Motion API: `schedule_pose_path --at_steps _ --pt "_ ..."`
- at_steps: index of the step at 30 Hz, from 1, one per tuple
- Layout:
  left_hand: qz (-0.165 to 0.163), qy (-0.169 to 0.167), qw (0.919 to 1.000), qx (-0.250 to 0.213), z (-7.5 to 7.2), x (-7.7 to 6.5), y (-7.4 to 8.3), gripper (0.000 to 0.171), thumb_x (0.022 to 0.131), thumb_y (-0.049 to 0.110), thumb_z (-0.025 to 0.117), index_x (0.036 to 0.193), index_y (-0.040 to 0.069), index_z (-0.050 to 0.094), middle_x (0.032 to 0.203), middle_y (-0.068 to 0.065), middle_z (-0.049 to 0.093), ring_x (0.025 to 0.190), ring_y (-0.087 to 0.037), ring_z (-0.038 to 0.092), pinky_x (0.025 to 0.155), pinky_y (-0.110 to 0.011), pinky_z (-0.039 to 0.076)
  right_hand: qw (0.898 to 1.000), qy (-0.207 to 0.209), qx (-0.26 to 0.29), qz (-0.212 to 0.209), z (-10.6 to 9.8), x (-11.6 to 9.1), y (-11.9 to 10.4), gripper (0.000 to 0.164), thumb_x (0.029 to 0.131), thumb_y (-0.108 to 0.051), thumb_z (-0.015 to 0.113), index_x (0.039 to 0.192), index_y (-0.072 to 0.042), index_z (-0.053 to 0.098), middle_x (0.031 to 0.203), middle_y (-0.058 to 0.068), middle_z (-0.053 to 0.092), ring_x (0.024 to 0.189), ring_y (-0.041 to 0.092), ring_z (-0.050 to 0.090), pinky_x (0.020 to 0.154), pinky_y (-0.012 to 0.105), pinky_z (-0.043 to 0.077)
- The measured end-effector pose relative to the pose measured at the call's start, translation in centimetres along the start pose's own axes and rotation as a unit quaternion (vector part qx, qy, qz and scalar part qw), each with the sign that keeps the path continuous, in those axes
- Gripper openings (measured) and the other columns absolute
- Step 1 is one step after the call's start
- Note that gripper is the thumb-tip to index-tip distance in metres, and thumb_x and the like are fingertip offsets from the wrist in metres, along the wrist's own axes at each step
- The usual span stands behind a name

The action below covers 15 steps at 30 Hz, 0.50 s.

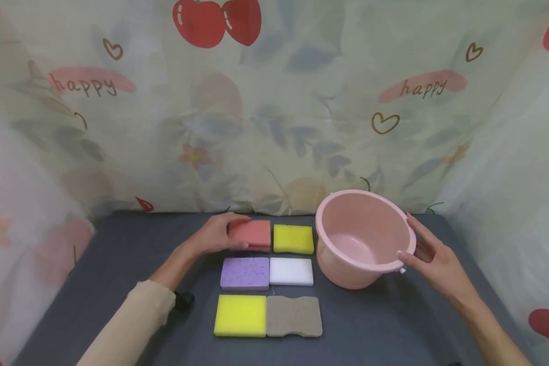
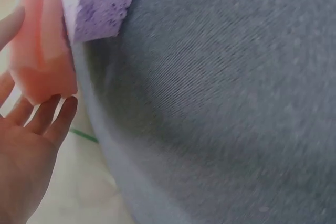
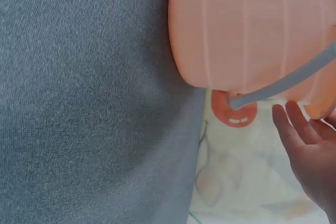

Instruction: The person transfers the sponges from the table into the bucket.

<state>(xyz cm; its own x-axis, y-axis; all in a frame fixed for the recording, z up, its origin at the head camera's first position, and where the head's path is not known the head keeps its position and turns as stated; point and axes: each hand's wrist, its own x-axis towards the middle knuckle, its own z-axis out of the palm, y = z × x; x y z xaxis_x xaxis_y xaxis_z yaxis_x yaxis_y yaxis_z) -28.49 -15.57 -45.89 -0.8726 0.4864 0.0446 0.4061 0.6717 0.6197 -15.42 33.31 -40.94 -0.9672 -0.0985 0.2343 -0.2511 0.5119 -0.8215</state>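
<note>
My left hand (image 1: 217, 235) grips a coral-red sponge (image 1: 254, 234) at its left end, thumb along the near side and fingers at the far side. In the left wrist view, its fingertips press the end of this thick sponge (image 2: 44, 51). Over on the right, my right hand (image 1: 432, 262) holds the rim of a pink bucket (image 1: 347, 274), with the thumb at the near part of the rim and the fingers spread along its outer side. The bucket's grey handle (image 3: 286, 80) hangs across its side in the right wrist view. Nothing shows inside the bucket.
Beside the coral sponge lies a yellow sponge (image 1: 294, 240). Nearer are a purple sponge (image 1: 245, 273) and a white one (image 1: 291, 272), then another yellow sponge (image 1: 240, 316) and a grey-brown notched one (image 1: 294, 316). A patterned curtain (image 1: 274, 127) hangs behind the dark table (image 1: 370, 330).
</note>
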Motion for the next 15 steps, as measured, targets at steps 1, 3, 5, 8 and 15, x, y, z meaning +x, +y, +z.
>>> schedule_pose_path --at_steps 1,3,5,8,15 --pt "-0.003 0.001 1.0 0.0 -0.2 0.0 0.1 0.07 0.077 0.039 0.086 0.138 0.017 0.06 0.135 -0.003 0.059 0.115 -0.021 0.054 0.098 -0.044 0.044 1.0 -0.006 -0.002 0.006 0.0 0.1 0.0 0.081 0.092 -0.008 0.072 0.158 -0.022 0.028 0.162 0.006 0.027 0.124 -0.008 0.047 0.086 0.011 0.046" --pt "-0.008 0.005 0.9999 -0.004 -0.7 -0.1 0.3 0.069 0.077 0.04 0.085 0.137 0.018 0.06 0.134 -0.003 0.06 0.111 -0.021 0.054 0.096 -0.044 0.045 1.0 -0.017 -0.014 0.018 0.0 0.3 -0.1 0.083 0.092 -0.012 0.072 0.159 -0.024 0.024 0.163 0.008 0.025 0.128 0.0 0.047 0.085 0.01 0.046" --pt "-0.006 0.009 0.9999 -0.009 -1.2 -0.1 0.6 0.069 0.077 0.039 0.085 0.138 0.017 0.06 0.133 -0.003 0.06 0.109 -0.021 0.055 0.094 -0.044 0.045 0.999 -0.025 -0.019 0.028 -0.1 0.4 -0.1 0.083 0.094 -0.016 0.071 0.16 -0.026 0.022 0.163 0.008 0.023 0.133 0.013 0.047 0.085 0.01 0.046" --pt "0.0 0.016 0.9997 -0.016 -1.8 -0.3 1.1 0.07 0.078 0.04 0.084 0.139 0.017 0.058 0.133 -0.004 0.06 0.109 -0.021 0.055 0.094 -0.044 0.045 0.998 -0.038 -0.022 0.036 -0.2 0.7 0.0 0.082 0.095 -0.02 0.069 0.16 -0.029 0.019 0.164 0.006 0.021 0.139 0.032 0.041 0.086 0.008 0.043" --pt "0.028 0.025 0.999 -0.025 -3.4 0.0 3.0 0.07 0.08 0.043 0.082 0.14 0.018 0.058 0.129 -0.002 0.061 0.105 -0.02 0.056 0.089 -0.042 0.046 0.999 -0.04 -0.014 0.032 -0.2 1.1 0.2 0.082 0.095 -0.018 0.069 0.16 -0.027 0.019 0.164 0.006 0.019 0.141 0.039 0.035 0.087 0.007 0.042"
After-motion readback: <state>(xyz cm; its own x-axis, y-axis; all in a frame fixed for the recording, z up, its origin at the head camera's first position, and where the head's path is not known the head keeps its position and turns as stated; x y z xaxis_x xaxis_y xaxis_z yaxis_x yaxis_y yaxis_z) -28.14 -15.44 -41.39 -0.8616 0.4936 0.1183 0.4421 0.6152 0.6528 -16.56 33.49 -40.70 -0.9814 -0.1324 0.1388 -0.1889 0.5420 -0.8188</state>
